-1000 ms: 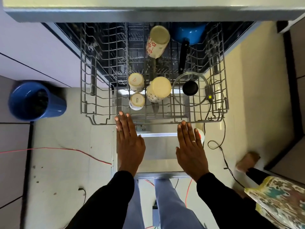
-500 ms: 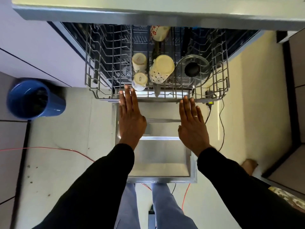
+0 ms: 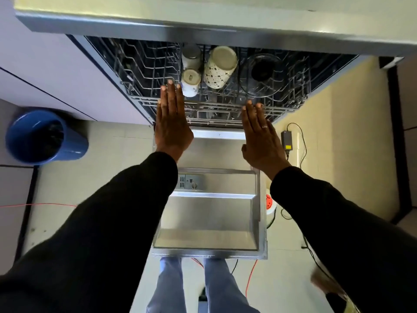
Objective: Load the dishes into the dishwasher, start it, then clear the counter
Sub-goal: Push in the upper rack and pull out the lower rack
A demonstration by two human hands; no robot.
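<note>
Floor at the far left carries one blue bin [image 3: 45, 136], and one thin red cable [image 3: 38, 204] runs across the tiles below it. Along the top of the view runs the worktop [image 3: 203, 30], with the dishwasher's one wire rack [image 3: 146, 71] sitting mostly beneath its edge. Only the rack's front rail shows forward of the opening.

The left hand [image 3: 172, 123] lies flat, fingers straight and pressed together. Its fingertips reach over the front rail, just beside the nearest cup. Right of those fingertips, two small cups stand base-up, one behind the other: the far cup [image 3: 191, 56] and the near cup [image 3: 190, 81]. Beside them leans one larger patterned mug [image 3: 220, 66], also base-up and tilted. One glass bowl [image 3: 262, 74] comes next in the rack. A dark round shape shows through it, and what that is cannot be told. That makes four dishes in the rack.

The dishwasher door [image 3: 209, 211] lies open and flat between the two black sleeves, with one detergent dispenser [image 3: 190, 181] set in its inner face. Two legs in pale blue trousers [image 3: 169, 285] stand at its near edge.

The right hand [image 3: 261, 134] is likewise flat, fingers straight and close together. One ring [image 3: 264, 126] is on it, and the fingertips are against the front rail below the bowl. Further right on the floor lie one black power adapter [image 3: 287, 140] with a yellow label and its black lead, and one round red-and-white item [image 3: 270, 204] beside the door. One orange cable [image 3: 250, 274] trails near the legs.
</note>
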